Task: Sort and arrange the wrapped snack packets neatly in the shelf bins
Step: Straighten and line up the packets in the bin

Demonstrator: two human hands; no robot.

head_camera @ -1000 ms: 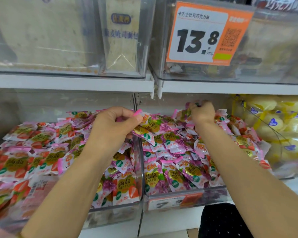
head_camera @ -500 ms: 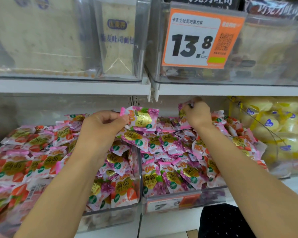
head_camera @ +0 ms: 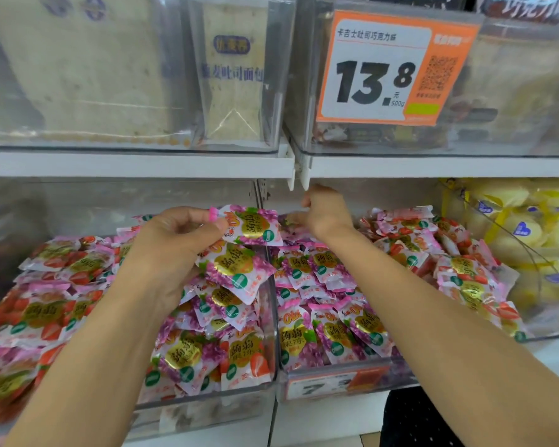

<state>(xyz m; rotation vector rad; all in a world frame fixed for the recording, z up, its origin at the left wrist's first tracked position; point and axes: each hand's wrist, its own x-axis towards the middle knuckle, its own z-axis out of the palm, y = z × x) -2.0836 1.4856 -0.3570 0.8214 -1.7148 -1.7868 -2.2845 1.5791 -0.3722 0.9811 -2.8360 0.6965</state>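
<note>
1. The left hand (head_camera: 171,243) pinches one grape packet (head_camera: 254,225) by its sealed edge between thumb and fingers. It holds the packet above the wall between the two bins, centre of frame. Judgement: it is lifted clear of the pile so it can go to the bin of its own flavour.
2. The right hand (head_camera: 328,217) is at the back of the lower-centre bin (head_camera: 397,372), just under the shelf edge, with fingers curled. Cannot tell whether it grips anything, as the fingertips are hidden and blurred.
3. The held packet is a small glossy pillow pouch with purple grape print, a gold oval with characters, a green round mark and a pink crimped end. It is tilted, face toward the camera.
4. The lower-left bin (head_camera: 207,414) is mixed, with strawberry packets (head_camera: 42,317) at left and purple ones heaped against its right wall. The lower-centre bin has grape packets (head_camera: 329,337) in front and red ones toward its right.
5. Judgement: sorting is partway, since both bins hold both flavours and the piles are loose, not rowed.
6. An orange price tag (head_camera: 394,69) is at upper right and yellow packets (head_camera: 530,240) at far right. Neither hand touches them.
</note>
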